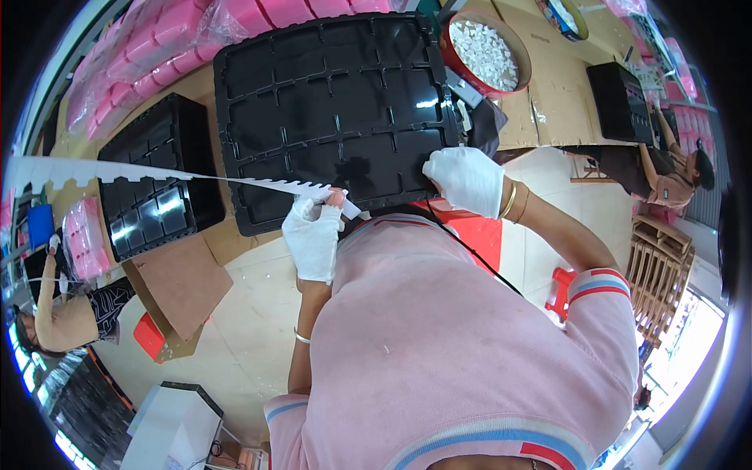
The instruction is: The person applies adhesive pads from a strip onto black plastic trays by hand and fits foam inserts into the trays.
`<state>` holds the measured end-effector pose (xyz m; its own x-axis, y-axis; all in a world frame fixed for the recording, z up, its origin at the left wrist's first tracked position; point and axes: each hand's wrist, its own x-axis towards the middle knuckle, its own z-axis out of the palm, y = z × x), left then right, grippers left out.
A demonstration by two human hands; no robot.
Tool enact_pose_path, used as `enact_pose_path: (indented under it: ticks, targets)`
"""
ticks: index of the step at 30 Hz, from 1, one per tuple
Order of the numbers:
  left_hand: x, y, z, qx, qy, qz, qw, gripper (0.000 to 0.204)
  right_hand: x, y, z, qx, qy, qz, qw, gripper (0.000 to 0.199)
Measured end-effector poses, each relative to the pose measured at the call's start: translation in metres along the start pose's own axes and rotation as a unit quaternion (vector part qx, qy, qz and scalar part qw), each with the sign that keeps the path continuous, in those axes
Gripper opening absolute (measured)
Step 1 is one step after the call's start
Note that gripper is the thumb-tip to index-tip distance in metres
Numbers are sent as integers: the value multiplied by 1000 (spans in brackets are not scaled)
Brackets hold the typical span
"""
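Note:
A large black moulded tray [329, 102] with many rectangular pockets lies on the cardboard-covered table in front of me. My left hand [313, 231], in a white fingerless glove, pinches the near end of a long white notched strip [157, 174] that runs off to the left. My right hand [468, 180], in a white glove, rests closed on the tray's near right edge. Whether it grips the tray rim I cannot tell for sure.
A stack of black trays [157, 176] stands at the left. Bags of pink pieces [157, 47] lie behind. A round red tub of white pieces [486, 51] is at the back right. Other people work at far left [63, 313] and far right [674, 176].

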<state>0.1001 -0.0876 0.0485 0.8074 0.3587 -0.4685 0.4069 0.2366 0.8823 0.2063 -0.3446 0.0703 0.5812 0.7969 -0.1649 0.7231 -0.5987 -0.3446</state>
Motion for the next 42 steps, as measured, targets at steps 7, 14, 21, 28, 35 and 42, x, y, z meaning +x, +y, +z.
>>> enact_pose_path:
  ticks: [7, 14, 21, 28, 35, 42]
  targets:
    - [5, 4, -4, -39, -5, 3, 999, 14, 9, 30, -32, 74, 155, 29, 985, 4]
    - [-2, 26, 0, -9, -12, -31, 999, 14, 22, 94, -56, 69, 195, 60, 977, 11]
    - [1, 15, -1, -21, -8, -14, 1000, 16, 23, 28, -26, 104, 13, -59, 993, 5]
    - [9, -1, -1, -57, -10, 1, 998, 19, 27, 28, -8, 58, 14, -9, 998, 8]
    - [11, 5, 3, -41, -8, -18, 999, 20, 21, 21, -5, 98, 44, 45, 993, 16]
    - [13, 1, 1, -47, -27, -10, 998, 19, 17, 24, -1, 83, 78, 21, 993, 9]
